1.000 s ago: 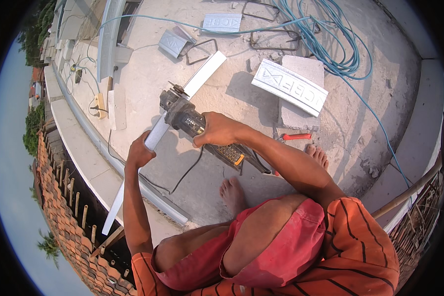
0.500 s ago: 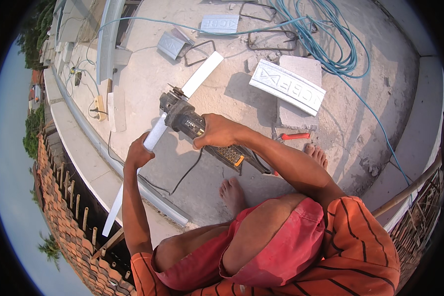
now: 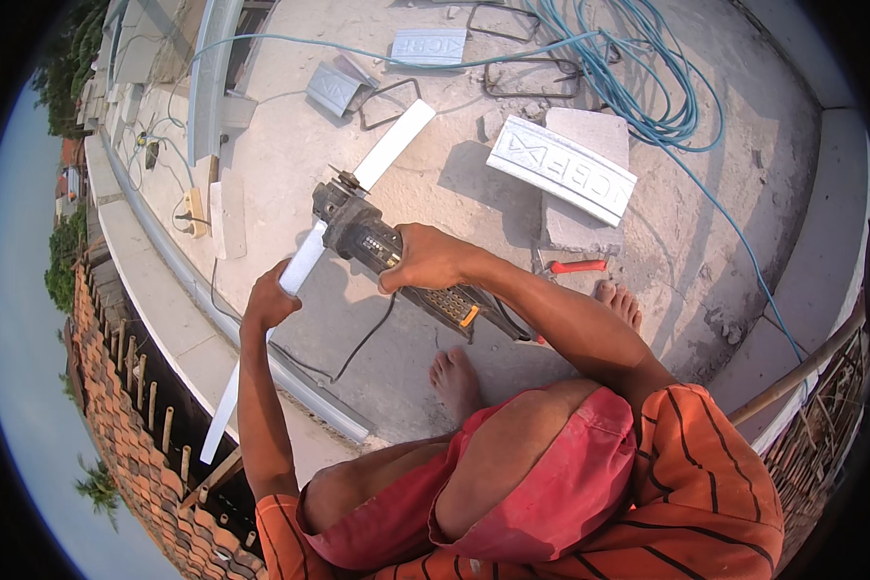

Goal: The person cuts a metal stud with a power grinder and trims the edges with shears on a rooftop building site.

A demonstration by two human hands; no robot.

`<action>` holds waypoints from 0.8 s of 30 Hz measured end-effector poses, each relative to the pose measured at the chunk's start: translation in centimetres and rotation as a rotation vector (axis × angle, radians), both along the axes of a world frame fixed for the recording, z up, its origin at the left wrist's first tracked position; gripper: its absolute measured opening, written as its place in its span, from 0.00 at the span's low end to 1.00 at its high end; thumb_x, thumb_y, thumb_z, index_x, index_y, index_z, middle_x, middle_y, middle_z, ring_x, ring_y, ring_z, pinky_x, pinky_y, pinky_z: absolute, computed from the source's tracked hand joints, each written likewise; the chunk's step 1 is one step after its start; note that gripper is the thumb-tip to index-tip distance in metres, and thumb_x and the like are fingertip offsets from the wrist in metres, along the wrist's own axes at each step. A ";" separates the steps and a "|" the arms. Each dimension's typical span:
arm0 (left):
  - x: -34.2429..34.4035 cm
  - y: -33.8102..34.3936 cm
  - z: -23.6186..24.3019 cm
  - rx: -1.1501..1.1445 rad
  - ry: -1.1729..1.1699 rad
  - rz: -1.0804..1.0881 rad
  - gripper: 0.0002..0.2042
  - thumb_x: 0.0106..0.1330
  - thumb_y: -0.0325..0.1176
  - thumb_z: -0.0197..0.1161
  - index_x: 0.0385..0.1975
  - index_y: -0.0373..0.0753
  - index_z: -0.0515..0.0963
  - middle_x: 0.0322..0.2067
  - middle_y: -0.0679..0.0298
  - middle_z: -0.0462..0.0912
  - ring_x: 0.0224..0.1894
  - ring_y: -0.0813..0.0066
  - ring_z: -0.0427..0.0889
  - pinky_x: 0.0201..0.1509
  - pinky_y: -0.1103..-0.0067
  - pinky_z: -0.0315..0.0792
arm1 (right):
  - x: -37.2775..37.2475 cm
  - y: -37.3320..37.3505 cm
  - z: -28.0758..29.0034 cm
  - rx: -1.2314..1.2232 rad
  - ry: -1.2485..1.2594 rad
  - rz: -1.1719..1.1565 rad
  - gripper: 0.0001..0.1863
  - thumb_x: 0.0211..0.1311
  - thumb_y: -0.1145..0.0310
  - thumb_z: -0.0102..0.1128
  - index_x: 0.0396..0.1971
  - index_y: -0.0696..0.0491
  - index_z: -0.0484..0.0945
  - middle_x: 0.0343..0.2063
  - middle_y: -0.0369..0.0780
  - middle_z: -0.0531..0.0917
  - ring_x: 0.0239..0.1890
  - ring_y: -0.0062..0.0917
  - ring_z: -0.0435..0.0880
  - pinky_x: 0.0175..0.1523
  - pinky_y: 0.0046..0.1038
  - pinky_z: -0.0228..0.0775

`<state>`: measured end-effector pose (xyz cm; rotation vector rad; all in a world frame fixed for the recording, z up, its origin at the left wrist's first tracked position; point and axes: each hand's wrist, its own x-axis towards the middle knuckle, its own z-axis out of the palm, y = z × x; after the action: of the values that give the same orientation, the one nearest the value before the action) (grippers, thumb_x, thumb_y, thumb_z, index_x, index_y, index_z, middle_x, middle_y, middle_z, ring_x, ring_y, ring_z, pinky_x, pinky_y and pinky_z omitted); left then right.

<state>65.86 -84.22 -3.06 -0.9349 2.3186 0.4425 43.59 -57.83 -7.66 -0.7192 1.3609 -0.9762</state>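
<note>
My left hand (image 3: 274, 296) is closed round a long, narrow white metal strip (image 3: 396, 143), which runs slantwise from beside my left arm up past the tool. Wrapped over the body of a dark angle grinder (image 3: 367, 237) is my right hand (image 3: 427, 257), its thumb along the near side. The grinder's head and disc lie against the strip, a little beyond my left hand. Whether the disc is turning, I cannot tell. From the grinder's tail end a black cord (image 3: 365, 336) loops across the floor toward the left.
A curved, embossed metal piece (image 3: 563, 172) rests on a concrete block (image 3: 590, 135). Near my feet lies a red-handled tool (image 3: 578, 266). Blue cable (image 3: 648, 87) is coiled at the far right. Metal offcuts (image 3: 338, 89) lie farther off; a tiled roof (image 3: 145, 454) drops away at left.
</note>
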 end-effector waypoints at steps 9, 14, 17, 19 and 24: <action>0.1 -0.3 -0.1 -0.002 -0.002 -0.008 0.38 0.38 0.29 0.66 0.60 0.41 0.70 0.44 0.46 0.83 0.47 0.47 0.81 0.53 0.64 0.75 | -0.1 0.1 0.2 -0.005 0.002 0.000 0.29 0.37 0.59 0.69 0.37 0.66 0.78 0.29 0.48 0.83 0.32 0.33 0.82 0.40 0.30 0.73; 0.0 -0.3 0.0 0.022 0.007 0.001 0.38 0.38 0.29 0.66 0.60 0.41 0.71 0.43 0.46 0.83 0.47 0.48 0.81 0.53 0.65 0.75 | 0.1 0.3 0.0 0.007 0.013 -0.001 0.30 0.38 0.58 0.69 0.38 0.66 0.77 0.29 0.49 0.83 0.32 0.34 0.82 0.40 0.30 0.73; 0.2 -0.5 -0.1 0.007 -0.002 0.002 0.39 0.37 0.29 0.66 0.60 0.42 0.71 0.43 0.46 0.83 0.46 0.48 0.82 0.53 0.66 0.75 | 0.1 0.2 0.1 0.012 0.016 0.003 0.29 0.38 0.59 0.69 0.38 0.66 0.77 0.29 0.49 0.83 0.32 0.33 0.82 0.39 0.30 0.73; 0.0 -0.4 0.0 0.012 -0.013 0.010 0.39 0.37 0.29 0.66 0.60 0.41 0.71 0.43 0.46 0.83 0.46 0.48 0.82 0.53 0.66 0.75 | 0.1 0.3 0.0 0.011 0.011 0.000 0.29 0.37 0.59 0.69 0.38 0.66 0.78 0.29 0.49 0.83 0.32 0.33 0.82 0.39 0.30 0.73; -0.1 -0.5 0.0 0.016 -0.023 0.019 0.39 0.37 0.29 0.66 0.60 0.41 0.71 0.43 0.46 0.83 0.46 0.48 0.82 0.53 0.66 0.75 | 0.0 0.3 0.1 0.011 -0.003 0.000 0.28 0.38 0.59 0.69 0.36 0.65 0.78 0.29 0.49 0.83 0.32 0.33 0.82 0.40 0.30 0.73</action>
<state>65.80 -84.69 -3.11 -0.9508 2.2843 0.4548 43.62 -57.51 -7.55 -0.7093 1.3632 -0.9686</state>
